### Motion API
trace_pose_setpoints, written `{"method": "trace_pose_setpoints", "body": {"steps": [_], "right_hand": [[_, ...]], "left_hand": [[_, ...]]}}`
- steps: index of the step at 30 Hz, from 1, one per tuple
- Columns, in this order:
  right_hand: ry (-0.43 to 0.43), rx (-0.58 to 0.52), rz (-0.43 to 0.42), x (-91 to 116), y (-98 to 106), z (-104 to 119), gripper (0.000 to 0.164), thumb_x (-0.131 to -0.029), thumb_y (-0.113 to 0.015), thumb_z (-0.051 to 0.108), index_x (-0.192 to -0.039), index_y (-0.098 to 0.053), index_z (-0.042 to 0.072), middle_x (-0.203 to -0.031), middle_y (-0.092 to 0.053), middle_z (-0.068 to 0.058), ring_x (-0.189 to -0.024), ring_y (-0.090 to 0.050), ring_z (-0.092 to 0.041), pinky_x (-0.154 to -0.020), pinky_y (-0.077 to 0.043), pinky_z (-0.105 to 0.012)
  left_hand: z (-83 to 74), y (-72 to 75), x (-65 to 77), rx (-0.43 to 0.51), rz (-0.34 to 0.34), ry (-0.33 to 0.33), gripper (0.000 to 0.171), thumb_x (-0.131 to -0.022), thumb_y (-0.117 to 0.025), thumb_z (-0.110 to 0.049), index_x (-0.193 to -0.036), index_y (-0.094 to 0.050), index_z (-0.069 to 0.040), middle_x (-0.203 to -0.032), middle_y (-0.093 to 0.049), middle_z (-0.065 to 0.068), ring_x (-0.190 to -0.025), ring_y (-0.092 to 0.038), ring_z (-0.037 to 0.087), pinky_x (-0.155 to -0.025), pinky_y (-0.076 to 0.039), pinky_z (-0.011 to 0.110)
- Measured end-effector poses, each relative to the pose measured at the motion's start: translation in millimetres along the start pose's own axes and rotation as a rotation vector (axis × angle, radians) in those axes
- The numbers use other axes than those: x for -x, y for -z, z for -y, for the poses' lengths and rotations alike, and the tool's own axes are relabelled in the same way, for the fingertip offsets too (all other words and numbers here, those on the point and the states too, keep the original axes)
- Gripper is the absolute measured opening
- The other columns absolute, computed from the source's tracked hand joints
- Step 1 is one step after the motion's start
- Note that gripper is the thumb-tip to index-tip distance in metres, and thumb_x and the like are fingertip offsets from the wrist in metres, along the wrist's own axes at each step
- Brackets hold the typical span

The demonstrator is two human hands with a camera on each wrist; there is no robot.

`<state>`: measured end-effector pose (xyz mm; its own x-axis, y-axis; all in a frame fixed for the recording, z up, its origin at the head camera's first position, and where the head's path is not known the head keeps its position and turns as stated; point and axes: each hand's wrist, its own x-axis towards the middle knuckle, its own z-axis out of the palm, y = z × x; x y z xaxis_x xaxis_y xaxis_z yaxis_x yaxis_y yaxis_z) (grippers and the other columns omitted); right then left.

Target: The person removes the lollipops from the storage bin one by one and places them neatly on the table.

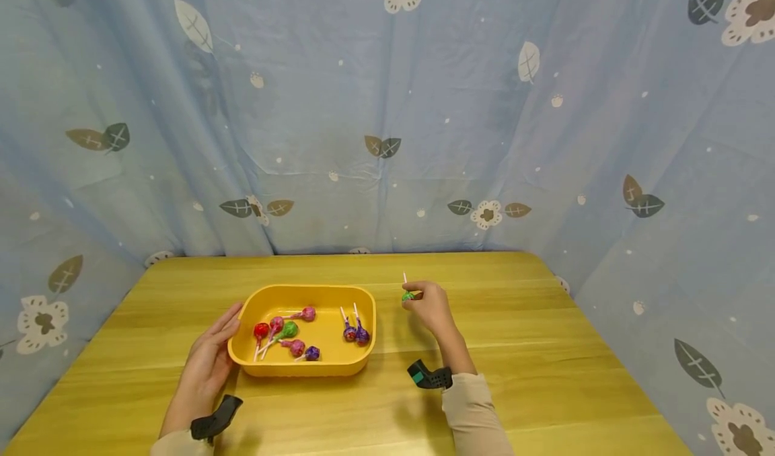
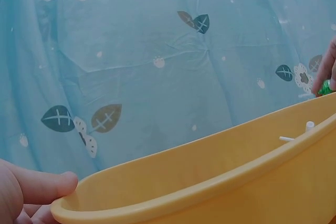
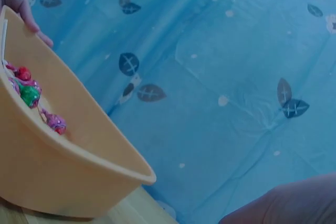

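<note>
A yellow plastic basket (image 1: 303,368) stands on the table with several wrapped lollipops in it. A red lollipop (image 1: 261,330), a green lollipop (image 1: 290,329) and pink ones (image 1: 297,347) lie toward its left half. Two purple lollipops (image 1: 361,336) lean at the right end, sticks up; another purple one (image 1: 311,353) lies near the front wall. My left hand (image 1: 208,358) rests against the basket's left end, its fingers extended along the rim. To the right of the basket, my right hand (image 1: 431,306) pinches a green lollipop (image 1: 408,296) above the table, stick pointing up.
The wooden table (image 1: 545,375) ends at a blue patterned curtain (image 1: 327,120) hanging behind and around it. Each wrist carries a black camera mount (image 1: 430,375). The basket's raised wall (image 3: 68,182) stands between the two hands.
</note>
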<state>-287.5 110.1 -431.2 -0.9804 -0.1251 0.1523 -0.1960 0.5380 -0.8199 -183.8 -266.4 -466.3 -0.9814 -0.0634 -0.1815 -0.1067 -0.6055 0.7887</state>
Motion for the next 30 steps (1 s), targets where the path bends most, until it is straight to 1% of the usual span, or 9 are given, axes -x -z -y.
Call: {"method": "trace_pose_setpoints", "body": {"steps": [2, 3, 7, 10, 15, 19, 23, 25, 30], "right_hand": [[-0.008, -0.014, 0.011, -1, 0, -4, 0.032, -0.085, -0.069, -0.002, -0.117, -0.069, -0.001, -0.111, -0.066, -0.017, -0.089, -0.063, -0.026, -0.068, -0.056, -0.035], [-0.001, -0.007, 0.017, -1, 0, -5, 0.031, -0.085, -0.069, -0.002, -0.116, -0.069, -0.002, -0.110, -0.066, -0.017, -0.088, -0.063, -0.026, -0.066, -0.056, -0.034], [-0.020, -0.009, 0.049, -2, -1, -9, 0.030, -0.085, -0.068, 0.000, -0.115, -0.070, -0.002, -0.110, -0.066, -0.015, -0.088, -0.063, -0.025, -0.065, -0.055, -0.032], [-0.054, -0.012, 0.079, -2, -3, -11, 0.031, -0.085, -0.069, 0.001, -0.116, -0.070, -0.001, -0.111, -0.066, -0.014, -0.091, -0.062, -0.027, -0.068, -0.055, -0.034], [-0.068, 0.018, 0.110, -3, -6, -16, 0.030, -0.083, -0.071, 0.000, -0.113, -0.071, -0.001, -0.110, -0.067, -0.015, -0.095, -0.062, -0.030, -0.073, -0.055, -0.037], [-0.065, 0.023, 0.119, -3, -8, -18, 0.030, -0.082, -0.072, -0.001, -0.111, -0.071, -0.002, -0.108, -0.068, -0.015, -0.093, -0.062, -0.030, -0.072, -0.056, -0.036], [-0.080, 0.002, 0.118, -2, -11, -21, 0.031, -0.082, -0.071, -0.002, -0.112, -0.071, -0.003, -0.108, -0.068, -0.016, -0.092, -0.063, -0.029, -0.071, -0.056, -0.035], [-0.085, -0.006, 0.119, -1, -12, -22, 0.031, -0.082, -0.071, -0.003, -0.113, -0.070, -0.004, -0.108, -0.067, -0.017, -0.092, -0.064, -0.029, -0.071, -0.056, -0.035], [-0.087, -0.002, 0.116, -3, -14, -26, 0.031, -0.082, -0.072, -0.003, -0.113, -0.070, -0.004, -0.108, -0.067, -0.017, -0.093, -0.064, -0.029, -0.072, -0.057, -0.036]], "left_hand": [[-0.1, 0.3, -0.2, -0.001, 0.009, -0.008, 0.056, -0.101, -0.054, -0.017, -0.151, -0.031, -0.024, -0.127, -0.054, -0.020, -0.135, -0.031, -0.001, -0.105, -0.031, 0.020], [-0.3, 0.3, -0.3, -0.005, 0.011, -0.009, 0.056, -0.101, -0.054, -0.017, -0.151, -0.031, -0.024, -0.132, -0.051, -0.020, -0.136, -0.030, -0.001, -0.105, -0.031, 0.021], [-2.2, -1.0, -0.3, -0.006, -0.003, 0.027, 0.059, -0.101, -0.053, -0.018, -0.153, -0.024, -0.025, -0.157, -0.021, -0.014, -0.141, -0.018, 0.002, -0.107, -0.028, 0.021], [-3.3, -2.5, -0.4, -0.016, -0.013, 0.041, 0.062, -0.102, -0.051, -0.018, -0.154, -0.018, -0.023, -0.161, -0.006, -0.007, -0.143, -0.013, 0.005, -0.109, -0.025, 0.022], [-3.1, -2.7, 0.0, -0.015, -0.024, 0.049, 0.062, -0.102, -0.051, -0.019, -0.154, -0.018, -0.023, -0.160, -0.008, -0.009, -0.142, -0.013, 0.005, -0.109, -0.025, 0.022], [-1.2, -0.2, -0.7, -0.010, -0.011, 0.034, 0.062, -0.101, -0.053, -0.018, -0.153, -0.020, -0.022, -0.153, -0.028, -0.016, -0.138, -0.024, 0.001, -0.106, -0.031, 0.020], [-0.9, -0.2, -0.5, -0.029, -0.021, 0.039, 0.063, -0.102, -0.052, -0.019, -0.154, -0.016, -0.020, -0.156, -0.023, -0.014, -0.139, -0.022, 0.000, -0.106, -0.030, 0.020], [-2.1, -1.6, 0.1, -0.039, -0.035, 0.053, 0.064, -0.102, -0.051, -0.020, -0.154, -0.016, -0.022, -0.161, -0.007, -0.009, -0.141, -0.015, 0.002, -0.107, -0.027, 0.020], [-3.1, -1.7, -0.4, -0.035, -0.030, 0.047, 0.064, -0.101, -0.052, -0.020, -0.154, -0.017, -0.022, -0.161, -0.006, -0.009, -0.141, -0.015, 0.001, -0.107, -0.027, 0.020]]}}
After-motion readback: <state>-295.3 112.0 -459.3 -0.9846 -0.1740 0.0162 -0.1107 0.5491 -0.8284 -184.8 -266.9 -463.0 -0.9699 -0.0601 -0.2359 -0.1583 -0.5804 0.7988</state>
